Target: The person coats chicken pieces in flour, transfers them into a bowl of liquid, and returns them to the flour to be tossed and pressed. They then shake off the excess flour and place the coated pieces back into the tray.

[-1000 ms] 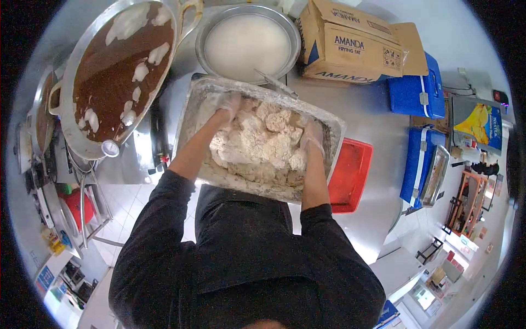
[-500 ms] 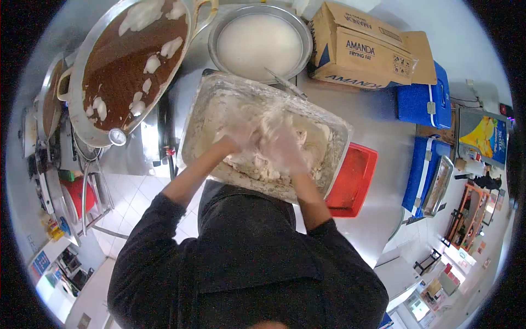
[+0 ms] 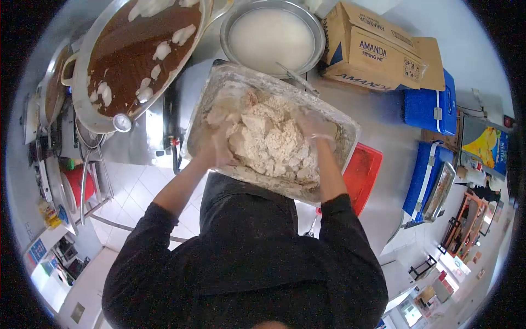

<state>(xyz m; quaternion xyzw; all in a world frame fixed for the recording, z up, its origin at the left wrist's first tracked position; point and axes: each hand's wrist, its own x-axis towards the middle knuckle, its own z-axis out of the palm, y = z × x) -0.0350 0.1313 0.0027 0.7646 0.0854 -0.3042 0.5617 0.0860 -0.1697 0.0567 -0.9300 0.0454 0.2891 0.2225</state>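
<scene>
A floury rectangular tub (image 3: 211, 82) lies tilted in front of me. Inside, a mound of pale, flour-coated lumps (image 3: 274, 137) fills the middle; what is under the coating cannot be told. My left hand (image 3: 220, 143) is at the mound's left side, blurred by motion, with what looks like a clear glove on it. On the right side, by the tub's wall, my right hand (image 3: 315, 125) is also smeared and looks gloved. The fingers of both hands are too blurred to make out.
A round metal bowl of milky liquid (image 3: 274, 41), with a utensil handle (image 3: 298, 79) beside it, stands behind the tub. At upper left is a large pot (image 3: 81, 98) of brown contents and white lumps. A red tray (image 3: 364, 175), cardboard box (image 3: 378, 52) and blue coolers (image 3: 430, 109) stand right.
My hands have moved apart from the tub's middle, left and right to either side. The coated lumps now show as a taller heap between them. The whole view has shifted slightly.
</scene>
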